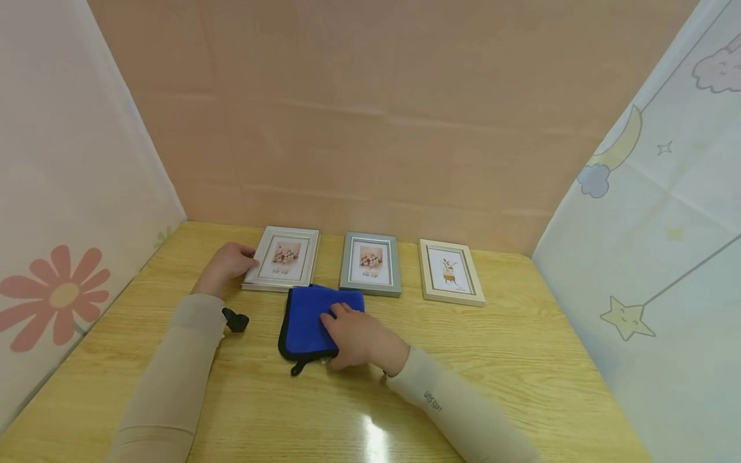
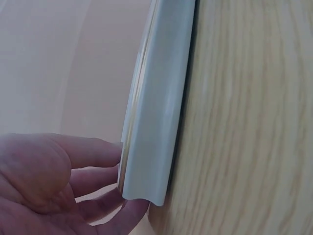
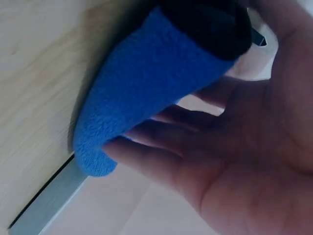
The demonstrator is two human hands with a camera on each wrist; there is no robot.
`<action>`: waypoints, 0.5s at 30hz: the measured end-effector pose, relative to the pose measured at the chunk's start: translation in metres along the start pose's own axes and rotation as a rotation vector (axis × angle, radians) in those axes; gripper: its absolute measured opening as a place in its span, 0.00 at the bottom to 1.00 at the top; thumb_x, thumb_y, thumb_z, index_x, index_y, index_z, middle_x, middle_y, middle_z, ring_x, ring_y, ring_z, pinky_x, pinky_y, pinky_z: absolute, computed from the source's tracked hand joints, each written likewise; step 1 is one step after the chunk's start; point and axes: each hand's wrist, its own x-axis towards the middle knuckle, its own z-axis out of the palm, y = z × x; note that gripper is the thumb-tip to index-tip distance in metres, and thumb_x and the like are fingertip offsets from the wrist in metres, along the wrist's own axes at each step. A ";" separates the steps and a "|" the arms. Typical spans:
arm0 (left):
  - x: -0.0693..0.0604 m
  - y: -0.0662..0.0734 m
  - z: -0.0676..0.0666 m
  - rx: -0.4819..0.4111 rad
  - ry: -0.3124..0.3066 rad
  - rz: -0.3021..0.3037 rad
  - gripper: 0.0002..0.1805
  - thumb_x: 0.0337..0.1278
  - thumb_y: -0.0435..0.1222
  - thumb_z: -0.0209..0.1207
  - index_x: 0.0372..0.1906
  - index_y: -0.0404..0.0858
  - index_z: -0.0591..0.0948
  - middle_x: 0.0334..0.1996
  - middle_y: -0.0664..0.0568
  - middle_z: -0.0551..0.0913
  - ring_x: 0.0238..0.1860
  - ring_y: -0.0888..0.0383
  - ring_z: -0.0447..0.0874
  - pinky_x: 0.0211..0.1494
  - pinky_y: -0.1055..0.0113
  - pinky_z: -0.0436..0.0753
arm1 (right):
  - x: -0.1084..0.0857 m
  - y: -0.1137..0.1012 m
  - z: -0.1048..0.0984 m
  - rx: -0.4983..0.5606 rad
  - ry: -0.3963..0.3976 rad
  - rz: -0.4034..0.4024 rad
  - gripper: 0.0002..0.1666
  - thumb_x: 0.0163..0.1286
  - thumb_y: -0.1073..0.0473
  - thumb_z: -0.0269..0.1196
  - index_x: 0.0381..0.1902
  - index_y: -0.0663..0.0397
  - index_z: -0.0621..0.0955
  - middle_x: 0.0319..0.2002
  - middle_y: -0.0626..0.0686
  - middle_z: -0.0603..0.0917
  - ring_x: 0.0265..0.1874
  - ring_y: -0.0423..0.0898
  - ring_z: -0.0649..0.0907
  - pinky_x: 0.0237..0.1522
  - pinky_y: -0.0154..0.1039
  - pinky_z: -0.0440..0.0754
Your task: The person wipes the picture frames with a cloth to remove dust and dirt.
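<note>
A white picture frame [image 1: 280,257] lies at the left of a row of frames. My left hand [image 1: 233,260] grips its left edge; in the left wrist view, a fingertip rests on the rim of the frame [image 2: 156,107] and another finger reaches round its lower end. A folded blue cloth [image 1: 309,321] with black trim and a small loop lies in front of the frames. My right hand [image 1: 361,337] holds it, fingers spread over its top and thumb at the near edge. In the right wrist view the cloth [image 3: 142,83] bends under the fingers.
A grey-blue picture frame [image 1: 370,263] lies just behind the cloth, and a cream frame [image 1: 451,271] lies to its right. The wooden table [image 1: 289,418] meets a beige backdrop [image 1: 382,128] behind and patterned sheets at both sides. A black device [image 1: 235,319] sits at my left cuff.
</note>
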 end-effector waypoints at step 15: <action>-0.001 -0.003 -0.004 -0.043 0.035 -0.041 0.29 0.75 0.37 0.59 0.73 0.25 0.77 0.74 0.26 0.76 0.69 0.35 0.78 0.75 0.43 0.79 | 0.035 0.037 -0.019 0.200 0.143 -0.063 0.10 0.76 0.59 0.68 0.51 0.55 0.86 0.43 0.52 0.91 0.37 0.45 0.88 0.43 0.40 0.86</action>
